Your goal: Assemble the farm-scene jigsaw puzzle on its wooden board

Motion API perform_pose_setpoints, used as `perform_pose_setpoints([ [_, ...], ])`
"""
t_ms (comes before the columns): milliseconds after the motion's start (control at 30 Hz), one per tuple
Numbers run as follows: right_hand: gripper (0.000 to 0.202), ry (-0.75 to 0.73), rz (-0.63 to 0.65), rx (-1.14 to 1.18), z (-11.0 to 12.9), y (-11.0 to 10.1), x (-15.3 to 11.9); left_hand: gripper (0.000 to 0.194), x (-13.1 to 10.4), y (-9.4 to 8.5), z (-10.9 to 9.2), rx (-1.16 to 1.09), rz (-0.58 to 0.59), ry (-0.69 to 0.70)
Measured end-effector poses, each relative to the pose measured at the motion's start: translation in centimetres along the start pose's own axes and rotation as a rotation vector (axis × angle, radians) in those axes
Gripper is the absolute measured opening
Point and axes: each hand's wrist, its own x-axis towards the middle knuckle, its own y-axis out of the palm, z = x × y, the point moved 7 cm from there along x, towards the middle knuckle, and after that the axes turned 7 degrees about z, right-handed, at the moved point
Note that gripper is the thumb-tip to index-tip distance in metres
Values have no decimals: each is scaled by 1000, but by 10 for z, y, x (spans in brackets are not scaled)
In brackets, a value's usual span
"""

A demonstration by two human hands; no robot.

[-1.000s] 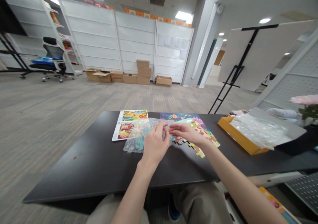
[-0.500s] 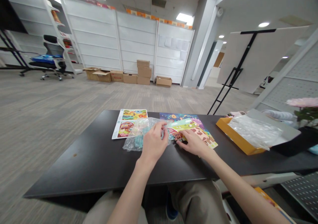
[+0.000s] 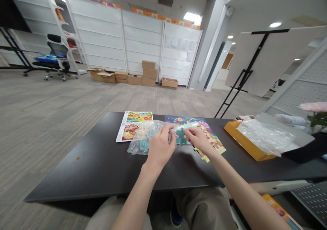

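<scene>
My left hand (image 3: 161, 144) is closed at the right side of a clear plastic bag (image 3: 136, 146) with teal pieces inside; its fingertips pinch the bag's edge. In my right hand (image 3: 198, 138) a teal puzzle piece (image 3: 181, 136) is pinched, raised over the table just right of the left hand. Behind and under the right hand lie colourful puzzle sections, one dark blue (image 3: 173, 119) and one with a giraffe pattern (image 3: 216, 143). A printed picture sheet (image 3: 124, 131) lies partly under the bag.
On the right of the black table (image 3: 102, 168) stands an orange box (image 3: 247, 147) holding clear plastic (image 3: 263, 136). Beyond it are a black pot and a pink flower (image 3: 314, 107). Cardboard boxes (image 3: 149, 74) stand on the floor by the shelves.
My right hand has risen from the puzzle sections and now holds a teal piece close to my left hand. Yellow-edged puzzle pieces show below it. My left hand stays by the bag.
</scene>
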Motion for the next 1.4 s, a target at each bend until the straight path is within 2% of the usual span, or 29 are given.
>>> perform_pose_setpoints([
  [167, 41, -13, 142, 354, 21, 66, 30, 23, 1, 2, 1, 21, 2, 11],
  [233, 38, -54, 252, 489, 30, 81, 34, 24, 1, 1, 3, 12, -9, 10],
  [267, 37, -68, 301, 534, 33, 82, 33, 24, 2, 0, 4, 5, -12, 11],
  [367, 31, -44, 324, 484, 24, 59, 22, 24, 2, -3, 5, -1, -26, 6],
  [433, 29, 4, 221, 278, 6, 30, 13, 24, 1, -5, 4, 2, -31, -3],
  [500, 28, -1, 62, 1, -10, 2, 5, 25, 2, -6, 3, 0, -28, -11],
  [567, 26, -40, -38, -293, -19, -11, -2, 25, 2, -5, 1, -5, -24, -13],
  [667, 25, -104, 9, -585, -27, 4, -4, 24, 3, -5, 1, -10, -34, -8],
  [767, 24, -132, 62, -695, -29, 22, -1, 24, 3, -6, 2, -6, -49, 0],
  [833, 24, -124, 63, -743, -29, 26, 1, 23, 3, -9, 4, 1, -59, 3],
  [1100, 35, -7, 127, -983, -19, 26, -1, 20, 4, -21, 9, 8, -70, -20],
  [1267, 34, -72, 223, -1101, -9, 30, -3, 20, 3, -23, 9, 3, -79, -11],
  [1400, 35, -108, 258, -1115, -12, 22, -2, 20, 3, -24, 10, 0, -78, -7],
])
